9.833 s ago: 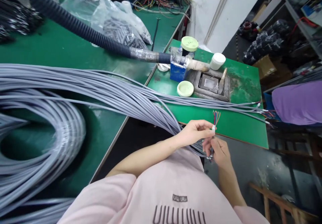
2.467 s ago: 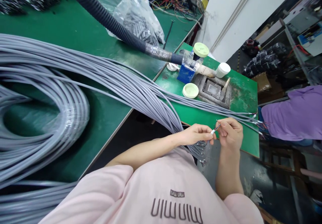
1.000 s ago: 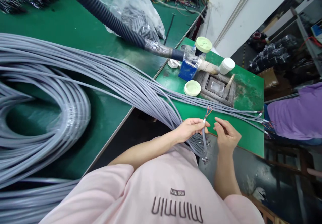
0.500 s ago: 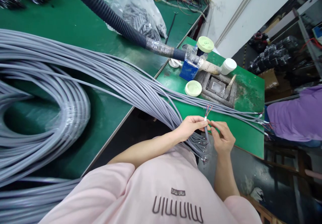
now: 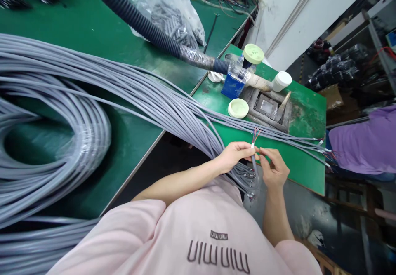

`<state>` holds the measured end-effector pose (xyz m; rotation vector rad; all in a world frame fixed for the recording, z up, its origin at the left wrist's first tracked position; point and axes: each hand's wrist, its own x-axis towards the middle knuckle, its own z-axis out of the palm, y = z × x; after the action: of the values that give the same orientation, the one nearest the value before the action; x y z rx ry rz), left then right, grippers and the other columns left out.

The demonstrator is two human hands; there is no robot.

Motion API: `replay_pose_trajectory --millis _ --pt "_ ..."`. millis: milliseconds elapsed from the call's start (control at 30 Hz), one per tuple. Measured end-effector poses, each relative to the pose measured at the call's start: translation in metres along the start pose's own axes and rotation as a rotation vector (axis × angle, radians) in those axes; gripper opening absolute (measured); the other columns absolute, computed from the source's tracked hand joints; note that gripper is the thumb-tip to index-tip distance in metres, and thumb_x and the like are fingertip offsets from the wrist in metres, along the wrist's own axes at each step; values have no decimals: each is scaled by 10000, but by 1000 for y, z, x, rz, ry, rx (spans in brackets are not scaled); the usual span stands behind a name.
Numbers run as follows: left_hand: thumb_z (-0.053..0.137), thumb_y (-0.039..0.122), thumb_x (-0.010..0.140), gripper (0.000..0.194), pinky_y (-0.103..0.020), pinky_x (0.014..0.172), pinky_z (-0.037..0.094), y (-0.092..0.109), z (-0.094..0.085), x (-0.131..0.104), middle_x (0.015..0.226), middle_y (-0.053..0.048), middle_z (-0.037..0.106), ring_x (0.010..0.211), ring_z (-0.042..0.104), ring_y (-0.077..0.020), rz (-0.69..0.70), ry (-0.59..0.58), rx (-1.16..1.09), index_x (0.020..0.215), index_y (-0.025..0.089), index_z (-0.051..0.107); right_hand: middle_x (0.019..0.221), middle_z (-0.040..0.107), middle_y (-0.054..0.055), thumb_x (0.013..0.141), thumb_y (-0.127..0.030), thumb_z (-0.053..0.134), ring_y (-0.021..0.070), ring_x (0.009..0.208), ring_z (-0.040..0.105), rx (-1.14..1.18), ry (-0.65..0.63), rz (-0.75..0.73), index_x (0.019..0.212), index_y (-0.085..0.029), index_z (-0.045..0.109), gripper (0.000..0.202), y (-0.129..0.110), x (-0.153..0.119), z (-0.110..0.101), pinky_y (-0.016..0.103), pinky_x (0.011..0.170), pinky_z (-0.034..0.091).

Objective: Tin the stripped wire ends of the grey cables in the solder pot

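Observation:
My left hand [image 5: 236,156] is closed in a pinch on a grey cable [image 5: 254,164], just under its white-banded end. From that end, thin coloured wires [image 5: 255,135] fan upward, red and blue among them. Close against the cable's right side is my right hand [image 5: 274,165], its thumb and fingertips drawn together. What lies between those fingertips is too small to make out. Below my hands hang several other stripped cable ends [image 5: 250,182], near my shirt.
A thick bundle of grey cables [image 5: 148,89] crosses the green table [image 5: 123,52]. Beyond my hands sit a soot-stained pot [image 5: 266,106], a black hose [image 5: 161,38], a blue box [image 5: 232,86] and round lids [image 5: 238,108]. A person in purple [image 5: 363,141] is at right.

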<state>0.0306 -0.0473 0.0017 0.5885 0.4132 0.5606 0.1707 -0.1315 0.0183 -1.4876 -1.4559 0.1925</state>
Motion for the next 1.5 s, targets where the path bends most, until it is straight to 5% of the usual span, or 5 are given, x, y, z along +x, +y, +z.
replay_pose_trajectory --millis 267,400,767,1067,1500 --pt "832 397 652 404 -227 687 463 6 -1 1 714 -20 657 647 595 -83 -66 17 -204 897 104 700 1375 537 63 856 -201 649 293 1238 516 -154 -210 -286 1326 -379 549 512 -1 6 1 525 975 479" --pt "787 469 692 432 -224 682 467 18 0 -3 730 -22 665 629 581 -74 12 52 -64 906 106 693 1358 570 55 904 -246 586 307 1292 478 -104 -204 -373 1319 -349 560 428 -8 22 8 559 1020 447" --pt "574 350 896 229 -326 783 451 63 -53 -7 792 -56 706 779 589 -160 989 424 1119 915 177 722 979 724 63 969 -327 475 235 981 650 -138 42 -142 1037 -214 681 245 -3 121 21 442 919 500" --pt "547 340 903 224 -338 805 411 61 -62 -4 838 -58 720 836 607 -170 1005 413 1288 928 193 713 834 745 48 954 -337 520 187 770 680 -58 -80 -126 937 -184 695 233 18 165 52 324 752 513" --pt "565 288 891 169 -337 791 391 61 -63 -4 815 -43 714 816 599 -167 1068 395 1339 927 196 703 791 741 56 925 -385 530 166 688 642 -104 -168 11 876 -160 707 290 31 176 76 282 677 481"
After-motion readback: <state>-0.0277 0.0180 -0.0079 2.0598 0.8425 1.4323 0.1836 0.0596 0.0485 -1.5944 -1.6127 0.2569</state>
